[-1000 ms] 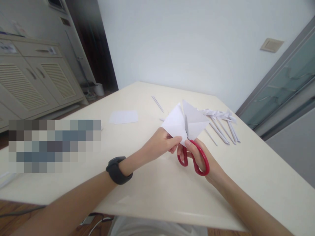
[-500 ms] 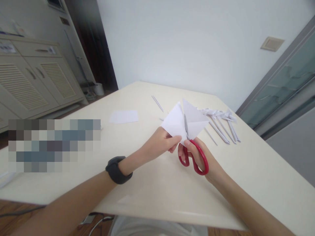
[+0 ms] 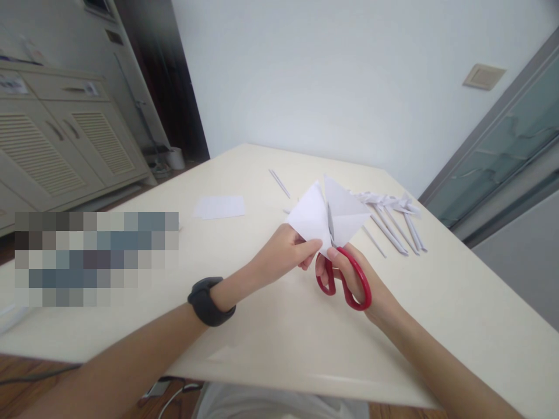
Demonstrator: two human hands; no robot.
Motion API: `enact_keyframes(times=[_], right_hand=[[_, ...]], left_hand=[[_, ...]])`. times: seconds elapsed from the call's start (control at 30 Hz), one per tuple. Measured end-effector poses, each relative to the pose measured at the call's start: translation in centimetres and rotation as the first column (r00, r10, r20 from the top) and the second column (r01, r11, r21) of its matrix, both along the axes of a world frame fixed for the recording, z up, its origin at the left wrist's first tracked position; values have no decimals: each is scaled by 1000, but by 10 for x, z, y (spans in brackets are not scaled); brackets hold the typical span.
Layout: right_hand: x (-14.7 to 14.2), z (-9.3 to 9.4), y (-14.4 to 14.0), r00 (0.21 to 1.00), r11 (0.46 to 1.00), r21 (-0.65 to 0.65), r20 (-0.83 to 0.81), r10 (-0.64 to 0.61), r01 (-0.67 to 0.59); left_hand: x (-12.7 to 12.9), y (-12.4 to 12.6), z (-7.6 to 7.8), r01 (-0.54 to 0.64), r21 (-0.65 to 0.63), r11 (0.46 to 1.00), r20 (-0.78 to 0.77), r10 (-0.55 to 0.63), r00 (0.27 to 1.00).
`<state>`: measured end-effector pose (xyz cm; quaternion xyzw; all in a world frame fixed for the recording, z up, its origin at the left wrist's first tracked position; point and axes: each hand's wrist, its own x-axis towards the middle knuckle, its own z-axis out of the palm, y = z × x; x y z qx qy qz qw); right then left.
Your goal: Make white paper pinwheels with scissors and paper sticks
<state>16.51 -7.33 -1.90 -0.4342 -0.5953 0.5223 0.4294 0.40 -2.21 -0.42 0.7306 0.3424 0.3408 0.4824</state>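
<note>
Cream table (image 3: 271, 343), white paper strips (image 3: 393, 218), pale wall beyond.

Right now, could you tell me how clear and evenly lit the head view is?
Head view: soft even light, faint glare on the table near edge; folded paper, red scissors and both hands sharp; wide-angle bending tilts the walls; a pixelated block hides part of the left.
</note>
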Motion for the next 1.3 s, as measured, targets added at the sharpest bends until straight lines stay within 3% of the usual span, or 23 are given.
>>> enact_keyframes(times=[0.1,0.17,0.27,0.37,0.53,0.63,0.83,1.17,1.3], right_hand=[[-1,2,-1,999,999,-21,-18,34,-34],[-2,3,-2,997,996,-55,-30,66,-68],[-3,2,-4,993,986,-121,-29,112,-115],[0,0,-4,994,979,-177,-55,95,-103],[15,3,7,986,992,-96,-142,-93,80],[25,8,17,973,990,-38,-182,-142,137],[31,15,20,973,993,13,-198,-116,121],[26,16,17,947,968,84,-240,-212,238],[26,16,14,967,968,112,-147,-207,224]], left_hand=[[-2,3,1,-75,25,997,83,72,994],[-5,7,6,-165,33,986,229,153,961],[-13,12,17,-295,-43,954,512,275,814],[-21,17,25,-253,-147,956,624,288,727],[-26,18,23,89,-212,973,495,28,868],[-25,17,17,172,-185,968,339,-101,935],[-25,16,10,150,-178,973,145,-125,982],[-24,17,9,182,-166,969,64,-173,983],[-22,19,9,187,-124,974,34,-185,982]])
